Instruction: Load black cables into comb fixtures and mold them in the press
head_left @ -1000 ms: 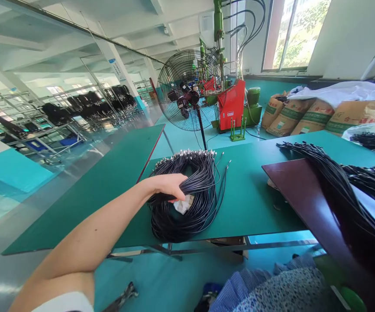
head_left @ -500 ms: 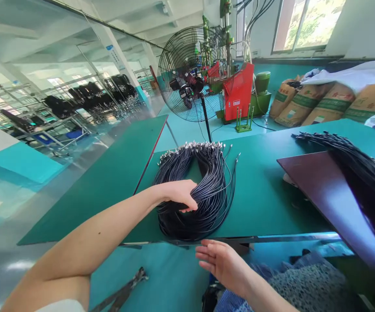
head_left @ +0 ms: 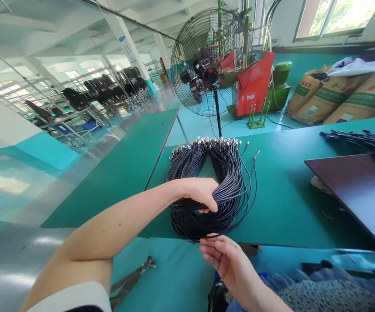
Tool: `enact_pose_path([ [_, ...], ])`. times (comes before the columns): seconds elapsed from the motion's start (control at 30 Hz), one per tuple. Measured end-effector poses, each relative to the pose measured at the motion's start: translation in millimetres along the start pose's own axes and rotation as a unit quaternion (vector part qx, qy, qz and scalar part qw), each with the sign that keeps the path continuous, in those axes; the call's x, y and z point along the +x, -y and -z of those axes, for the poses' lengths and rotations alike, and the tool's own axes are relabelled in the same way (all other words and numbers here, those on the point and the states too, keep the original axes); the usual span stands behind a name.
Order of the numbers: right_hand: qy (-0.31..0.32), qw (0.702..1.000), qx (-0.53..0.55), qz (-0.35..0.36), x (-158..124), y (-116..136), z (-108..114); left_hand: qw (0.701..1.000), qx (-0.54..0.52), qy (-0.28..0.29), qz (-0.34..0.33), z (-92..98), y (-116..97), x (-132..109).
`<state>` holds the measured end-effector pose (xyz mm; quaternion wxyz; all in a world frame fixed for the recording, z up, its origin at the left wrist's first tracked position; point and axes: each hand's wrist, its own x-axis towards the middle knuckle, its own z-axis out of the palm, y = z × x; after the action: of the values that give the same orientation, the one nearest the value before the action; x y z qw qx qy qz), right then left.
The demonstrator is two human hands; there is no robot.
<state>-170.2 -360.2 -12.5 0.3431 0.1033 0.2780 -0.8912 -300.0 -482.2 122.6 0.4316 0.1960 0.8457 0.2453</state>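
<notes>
A thick bundle of black cables (head_left: pixel 236 195) with silvery metal ends (head_left: pixel 220 142) lies curved in a loop on the green table (head_left: pixel 278 195). My left hand (head_left: pixel 203 193) reaches across from the left and is closed round the right-hand strands, thumb on top, most of its fingers hidden under them. At the table's front edge, my right hand (head_left: pixel 224 255) has its fingertips at the lowest curve of the loop. A black cable seems to run between its upper fingertips, while the lower fingers are loosely curled.
A second green table (head_left: pixel 119 160) adjoins on the left. To the right are a dark board (head_left: pixel 346 173) and more black cables (head_left: pixel 363 138). Behind stand a large fan (head_left: pixel 211 73), a red and green machine (head_left: pixel 252 86) and several brown sacks (head_left: pixel 320 97).
My right hand has risen slightly to the bundle's lower edge, its fingertips closing in on a cable. My left hand keeps its hold. The whole view has swung left, shifting things rightward.
</notes>
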Motion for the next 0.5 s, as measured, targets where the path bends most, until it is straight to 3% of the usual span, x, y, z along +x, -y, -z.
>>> enact_pose_path([
  [0.1, 0.007, 0.999, -0.020, -0.047, 4.1, -1.3, -11.5, 1.000, 0.017, -0.003, -0.007, 0.2, -1.0, -0.5],
  [0.3, 0.070, 0.989, 0.059, -0.120, 21.4, -11.5, -24.4, 0.998, 0.058, 0.006, -0.025, 2.8, -5.3, -2.6],
  [0.4, 0.104, 0.987, 0.078, -0.091, 27.1, -13.4, -31.5, 0.997, 0.072, 0.003, -0.020, 4.7, -5.3, -5.2],
  [0.5, 0.076, 0.996, 0.040, -0.004, 33.3, -0.8, -41.8, 0.990, 0.129, -0.055, -0.021, 4.7, -5.4, -6.7],
])
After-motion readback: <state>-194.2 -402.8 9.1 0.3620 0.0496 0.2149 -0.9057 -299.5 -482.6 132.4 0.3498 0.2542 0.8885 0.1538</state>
